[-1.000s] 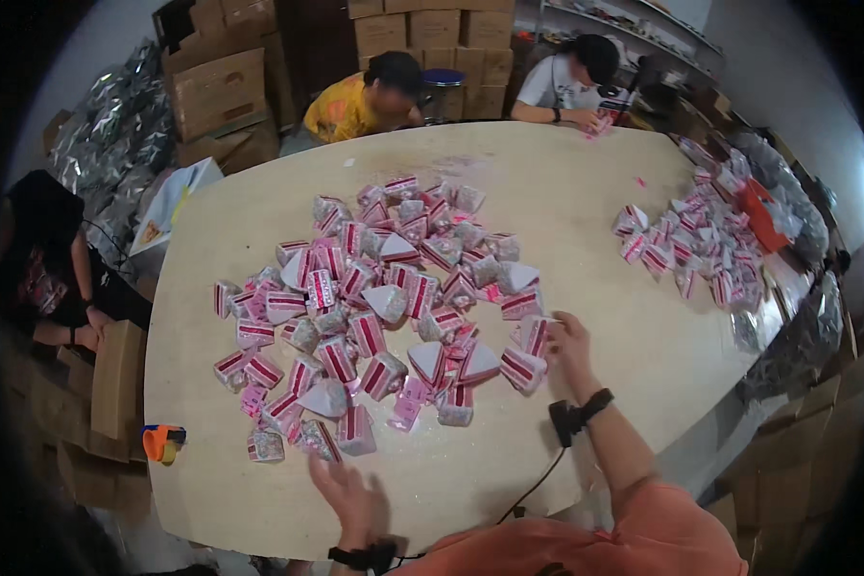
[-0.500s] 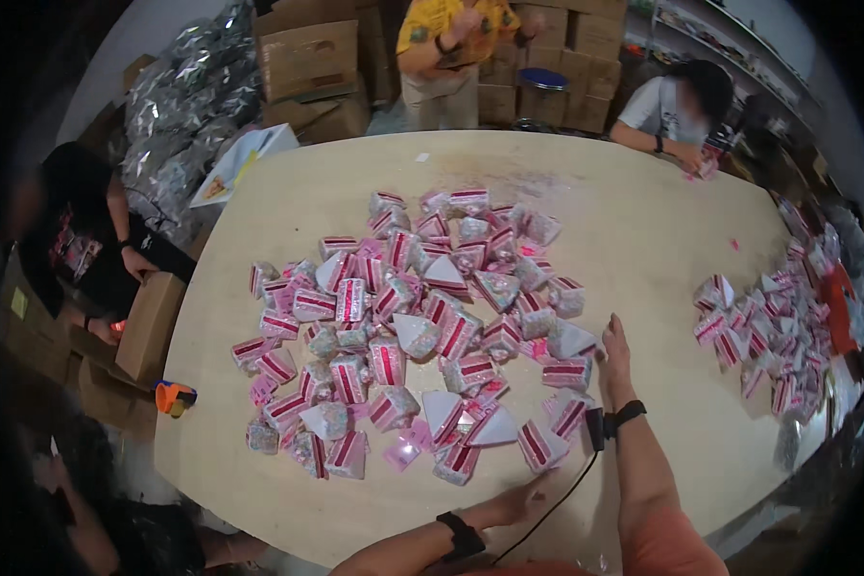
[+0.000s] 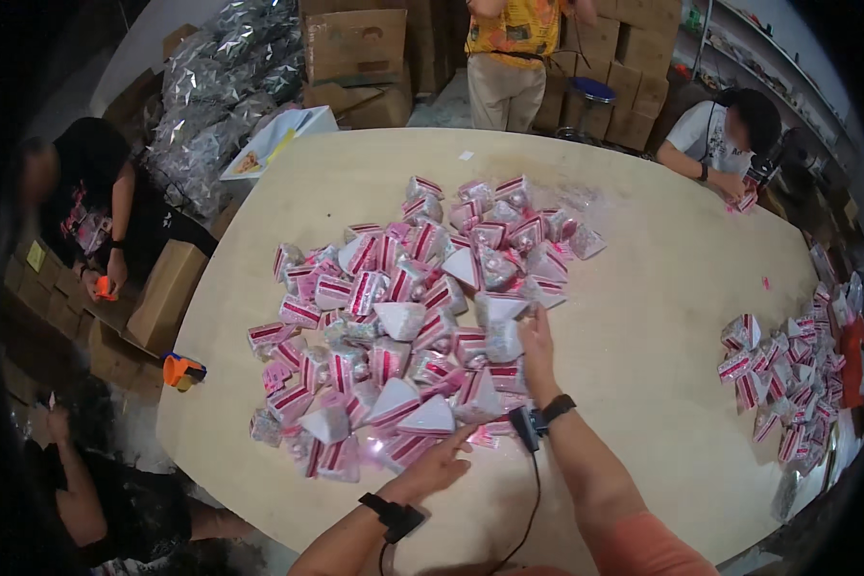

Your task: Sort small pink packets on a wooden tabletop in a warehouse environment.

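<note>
A broad pile of wrapped, wedge-shaped toy cake slices, white and pink with red stripes, lies across the middle of the table. Along the pile's right side my right hand rests with fingers stretched forward, its edge against a white-topped cake slice. My left hand is low at the pile's near edge, fingers extended toward a cake slice; whether it touches is unclear. Neither hand grips anything. Black bands circle both wrists, and a small black device with a cable sits by the right one.
A second heap of cake slices lies at the table's right edge. An orange and blue tape dispenser stands at the left edge. Co-workers sit at far right and left, another stands behind the table. Cardboard boxes are stacked beyond.
Both hands have moved left against the pile, and its right-side slices are pushed inward, closer together. The view has shifted slightly. The person at left now holds an orange object in both hands.
</note>
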{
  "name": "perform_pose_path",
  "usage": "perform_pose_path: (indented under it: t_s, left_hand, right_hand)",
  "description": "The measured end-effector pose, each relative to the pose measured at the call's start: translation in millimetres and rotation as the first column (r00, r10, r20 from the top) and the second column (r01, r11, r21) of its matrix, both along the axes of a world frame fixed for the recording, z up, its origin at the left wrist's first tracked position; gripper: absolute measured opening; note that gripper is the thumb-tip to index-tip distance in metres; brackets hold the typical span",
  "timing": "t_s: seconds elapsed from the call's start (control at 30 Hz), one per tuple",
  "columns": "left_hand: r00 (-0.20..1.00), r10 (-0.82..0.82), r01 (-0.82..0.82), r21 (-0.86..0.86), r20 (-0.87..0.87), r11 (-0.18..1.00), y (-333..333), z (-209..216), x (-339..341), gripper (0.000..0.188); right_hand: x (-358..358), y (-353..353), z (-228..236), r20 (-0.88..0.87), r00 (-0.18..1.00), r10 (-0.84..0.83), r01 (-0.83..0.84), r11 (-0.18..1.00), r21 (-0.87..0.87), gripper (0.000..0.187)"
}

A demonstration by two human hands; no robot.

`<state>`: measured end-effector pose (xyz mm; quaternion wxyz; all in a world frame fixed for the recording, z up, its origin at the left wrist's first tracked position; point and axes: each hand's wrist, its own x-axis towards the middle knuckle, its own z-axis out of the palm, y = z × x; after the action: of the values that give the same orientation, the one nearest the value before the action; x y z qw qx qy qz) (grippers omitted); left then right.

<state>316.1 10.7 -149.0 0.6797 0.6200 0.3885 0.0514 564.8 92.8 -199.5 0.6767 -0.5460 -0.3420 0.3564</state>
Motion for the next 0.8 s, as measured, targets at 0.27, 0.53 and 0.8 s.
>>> perform_pose_path:
  t_s: [0.27,0.53,0.8]
  left_hand:
    - [0.926,0.376,-0.375,0.228,0.042,0.898,-12.9,-32.7,-5.4,0.045]
    - [0.960,-0.022,0.259,0.854,-0.280,0.452,-47.5,-36.8,-64.3,0.048]
    - [0.887,-0.083,0.454,0.824,-0.455,0.339,-49.0,-62.8,-81.9,0.056]
  right_hand:
    - [-13.1,42.4,-3.3,0.162,0.951,0.265,-0.226,0.948,-0.225,0.067]
    - [97.8,32.9,35.1,0.224,0.908,0.355,-0.266,0.899,-0.348,0.027]
    - [224.9,79.1,63.0,0.433,0.900,0.053,0.141,0.905,-0.402,0.060]
